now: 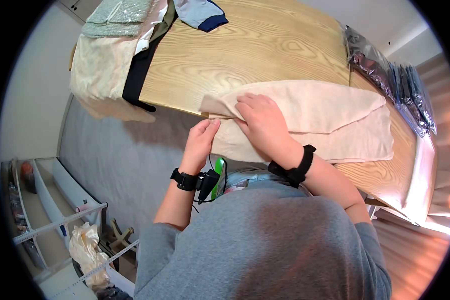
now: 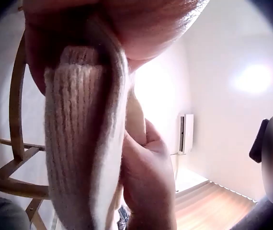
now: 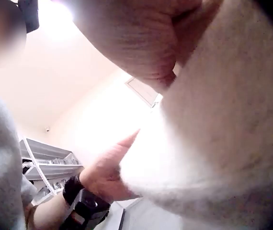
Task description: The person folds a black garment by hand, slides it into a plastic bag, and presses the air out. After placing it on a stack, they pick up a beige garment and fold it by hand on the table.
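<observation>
A cream knitted garment [image 1: 335, 107] lies folded lengthwise on the wooden table, with its ribbed edge toward the left end. My left hand [image 1: 201, 139] pinches that ribbed edge [image 2: 79, 124] just off the table's near side. Over the upper layer beside it, my right hand [image 1: 262, 117] grips the folded fabric, fingers on top and thumb tucked toward the fold. The right wrist view has the cloth [image 3: 222, 115] hanging close below the right hand [image 3: 131, 38], and the left hand [image 3: 108, 167] on its far side.
Clothes, including a sequined piece [image 1: 117, 20] and a cream lacy one [image 1: 102, 75], drape over the table's [image 1: 255, 50] left end. A grey-blue garment with navy trim [image 1: 197, 12] lies at the back. Plastic-wrapped packages [image 1: 410, 90] line the right side. A shelving unit [image 1: 50, 210] stands lower left.
</observation>
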Demonstrator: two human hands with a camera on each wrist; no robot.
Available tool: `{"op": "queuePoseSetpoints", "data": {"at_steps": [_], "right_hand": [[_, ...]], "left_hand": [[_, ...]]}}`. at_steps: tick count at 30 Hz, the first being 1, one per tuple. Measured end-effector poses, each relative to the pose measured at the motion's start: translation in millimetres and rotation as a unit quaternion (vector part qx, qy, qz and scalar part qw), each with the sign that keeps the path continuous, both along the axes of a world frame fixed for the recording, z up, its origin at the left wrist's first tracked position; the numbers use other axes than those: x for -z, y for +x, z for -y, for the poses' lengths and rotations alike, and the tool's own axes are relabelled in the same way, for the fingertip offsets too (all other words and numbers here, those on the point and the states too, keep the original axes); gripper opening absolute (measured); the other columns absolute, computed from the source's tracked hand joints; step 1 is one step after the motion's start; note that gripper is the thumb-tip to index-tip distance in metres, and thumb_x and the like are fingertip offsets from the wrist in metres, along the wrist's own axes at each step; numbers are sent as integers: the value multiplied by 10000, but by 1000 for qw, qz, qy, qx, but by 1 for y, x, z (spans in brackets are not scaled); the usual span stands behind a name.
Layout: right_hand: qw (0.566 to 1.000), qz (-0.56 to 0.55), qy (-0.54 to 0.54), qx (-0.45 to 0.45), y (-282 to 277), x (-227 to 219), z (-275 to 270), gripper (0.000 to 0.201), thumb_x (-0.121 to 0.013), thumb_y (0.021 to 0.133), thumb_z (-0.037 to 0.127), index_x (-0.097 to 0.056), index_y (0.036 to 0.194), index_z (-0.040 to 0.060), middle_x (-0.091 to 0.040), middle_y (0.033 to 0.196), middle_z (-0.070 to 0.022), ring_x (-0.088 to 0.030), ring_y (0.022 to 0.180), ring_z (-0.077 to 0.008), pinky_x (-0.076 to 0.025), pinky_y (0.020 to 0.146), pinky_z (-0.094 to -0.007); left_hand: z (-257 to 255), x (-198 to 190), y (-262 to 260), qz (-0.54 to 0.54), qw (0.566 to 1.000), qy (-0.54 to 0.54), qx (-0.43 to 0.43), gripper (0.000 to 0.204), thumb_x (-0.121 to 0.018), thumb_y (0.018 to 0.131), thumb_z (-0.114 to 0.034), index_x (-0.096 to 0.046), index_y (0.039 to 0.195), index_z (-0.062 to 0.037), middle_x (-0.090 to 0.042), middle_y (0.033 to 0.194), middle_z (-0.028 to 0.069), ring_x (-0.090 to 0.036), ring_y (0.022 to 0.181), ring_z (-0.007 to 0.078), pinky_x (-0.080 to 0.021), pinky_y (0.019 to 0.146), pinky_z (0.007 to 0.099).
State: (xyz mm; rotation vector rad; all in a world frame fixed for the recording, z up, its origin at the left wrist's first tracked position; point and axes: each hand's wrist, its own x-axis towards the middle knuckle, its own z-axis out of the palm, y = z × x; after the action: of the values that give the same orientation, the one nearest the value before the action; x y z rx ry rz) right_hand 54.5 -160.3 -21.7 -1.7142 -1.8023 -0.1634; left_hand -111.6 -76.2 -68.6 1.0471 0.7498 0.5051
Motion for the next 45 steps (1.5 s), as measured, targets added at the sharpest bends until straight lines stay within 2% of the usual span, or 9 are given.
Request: {"op": "queuePoseSetpoints", "data": {"at_steps": [6,22,25,28,30,33,37,41,45], "right_hand": [[985,-148,16,85,-6,-7,2,146,-673,667,96,-600,777,34,-618,789,-148,-596,747,-348,-481,652,-412],[995,-96,3,-7,4,-8,22,242,-664,753,134,-632,979,52,-645,908,-175,-621,854,-335,-498,719,-397],[915,-367,-140,94,9,-56,27,328,-641,772,96,-614,1097,58,-653,956,-173,-620,914,-335,-490,789,-387],[901,-417,38,115,8,-78,28,369,-627,758,58,-608,1126,65,-656,983,-147,-606,949,-330,-474,833,-386],[982,-133,117,69,4,-68,20,434,-630,752,60,-575,1182,84,-623,1096,-134,-579,1035,-292,-440,899,-388],[996,29,-89,-8,-11,-27,17,608,-676,755,177,-455,1319,129,-470,1343,-132,-434,1253,-271,-317,1035,-456],[990,57,-128,-19,-18,7,22,603,-646,802,307,-439,1342,136,-441,1378,-129,-389,1291,-295,-279,1055,-485],[987,2,-159,-36,-10,-10,26,600,-556,868,409,-403,1373,124,-387,1408,-171,-335,1324,-338,-254,1061,-517],[977,0,-214,-16,14,-31,41,589,-516,895,411,-378,1387,118,-348,1429,-191,-302,1340,-355,-231,1068,-546]], "left_hand": [[-6,1,2,-9,1000,-21,-17,247,-525,947,-192,-615,1022,26,-651,925,44,-585,796,79,-457,701,225],[5,-13,13,21,996,1,-81,276,-500,945,-183,-607,1053,48,-650,1008,95,-605,885,135,-474,765,260],[-4,-3,2,3,1000,-25,-16,241,-520,936,-171,-609,1013,39,-656,963,76,-603,834,111,-470,724,241],[0,-8,3,19,999,-37,-31,231,-530,933,-179,-606,987,32,-659,927,65,-597,799,92,-465,700,229],[-1,-9,3,6,999,-30,-28,231,-525,930,-167,-603,1008,35,-657,944,70,-598,816,98,-465,716,235],[4,-6,7,7,998,-7,-62,237,-508,918,-137,-596,1048,41,-652,977,77,-597,852,113,-463,751,247],[9,-6,6,58,991,-16,-120,272,-482,867,-84,-597,1079,41,-642,1022,85,-591,897,134,-452,794,260],[-7,21,-29,113,991,-66,19,219,-511,800,-83,-645,950,3,-656,914,43,-582,846,106,-439,744,244],[10,-12,-11,86,996,-12,-14,430,-441,962,-301,-479,1272,-6,-548,1251,69,-515,1140,170,-394,966,309]]}}
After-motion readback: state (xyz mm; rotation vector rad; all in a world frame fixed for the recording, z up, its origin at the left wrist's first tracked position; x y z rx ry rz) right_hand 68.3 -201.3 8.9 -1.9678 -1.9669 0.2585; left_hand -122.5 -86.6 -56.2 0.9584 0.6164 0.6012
